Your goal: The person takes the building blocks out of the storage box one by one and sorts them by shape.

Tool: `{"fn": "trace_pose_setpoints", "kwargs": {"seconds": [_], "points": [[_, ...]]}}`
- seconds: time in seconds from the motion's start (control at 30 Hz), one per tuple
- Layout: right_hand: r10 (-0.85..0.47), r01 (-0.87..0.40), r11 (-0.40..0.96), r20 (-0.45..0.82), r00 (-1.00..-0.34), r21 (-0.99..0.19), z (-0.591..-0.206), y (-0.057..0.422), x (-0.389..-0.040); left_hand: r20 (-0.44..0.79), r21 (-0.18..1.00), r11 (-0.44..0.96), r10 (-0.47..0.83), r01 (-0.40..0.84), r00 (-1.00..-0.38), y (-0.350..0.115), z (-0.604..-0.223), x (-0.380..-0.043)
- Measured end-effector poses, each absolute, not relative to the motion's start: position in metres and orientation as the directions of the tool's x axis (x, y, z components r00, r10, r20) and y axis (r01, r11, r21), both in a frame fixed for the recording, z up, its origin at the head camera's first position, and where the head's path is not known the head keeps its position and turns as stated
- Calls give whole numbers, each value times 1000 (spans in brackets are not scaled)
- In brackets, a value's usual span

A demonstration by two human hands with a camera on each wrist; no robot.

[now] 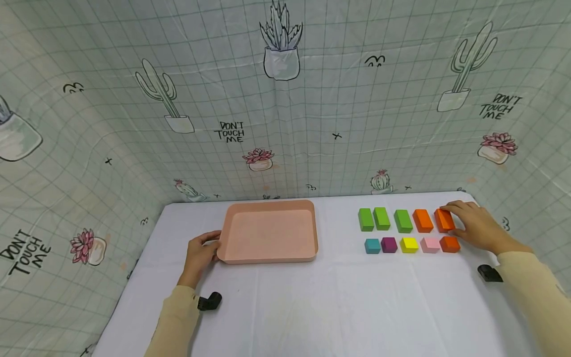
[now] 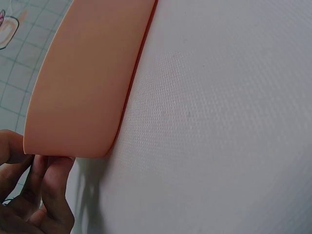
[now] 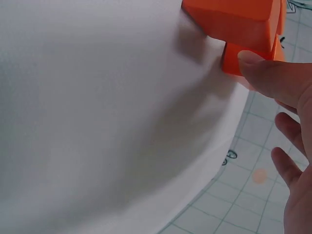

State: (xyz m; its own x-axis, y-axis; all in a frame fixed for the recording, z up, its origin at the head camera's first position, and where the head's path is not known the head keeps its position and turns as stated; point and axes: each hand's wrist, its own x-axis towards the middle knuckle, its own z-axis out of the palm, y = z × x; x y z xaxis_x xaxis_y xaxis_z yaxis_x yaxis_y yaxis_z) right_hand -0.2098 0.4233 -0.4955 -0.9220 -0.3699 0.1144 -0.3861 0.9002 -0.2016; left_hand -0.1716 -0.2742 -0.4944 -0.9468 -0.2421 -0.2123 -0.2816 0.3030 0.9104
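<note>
At the left end of a shallow pink tray point(image 1: 267, 260), my left hand point(image 1: 200, 255) grips the edge, fingers at the rim. The left wrist view shows the tray's outer wall point(image 2: 87, 83) with curled fingers point(image 2: 56, 183) against its end. On the right, my right hand point(image 1: 479, 228) holds an orange rectangular block point(image 1: 443, 219), the last in the back row, between thumb and fingers. The right wrist view has the thumb point(image 3: 273, 78) against that block point(image 3: 238, 63), with an orange cube point(image 3: 239, 22) nearer the camera.
Left of the held block stand another orange block point(image 1: 423, 220) and three green blocks point(image 1: 381, 218). A front row has teal point(image 1: 372, 246), purple point(image 1: 389, 245), yellow point(image 1: 409, 245), pink point(image 1: 430, 244) and orange point(image 1: 450, 244) cubes. Patterned cloth point(image 1: 308, 114) rises behind the white table point(image 1: 285, 307).
</note>
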Motion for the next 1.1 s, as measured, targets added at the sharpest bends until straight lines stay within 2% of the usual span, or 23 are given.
{"fn": "trace_pose_setpoints", "kwargs": {"seconds": [0.3, 0.53, 1.1], "points": [[-398, -403, 893, 68, -915, -200, -496, 426, -214, -217, 913, 293, -240, -284, -946, -273, -494, -170], [-417, -425, 882, 84, -905, -204, -499, 428, -214, -223, 913, 287, -241, -289, -945, -274, -495, -170], [-344, -331, 904, -1, -939, -271, -499, 424, -211, -217, 911, 299, -236, -284, -947, -272, -495, -168]]}}
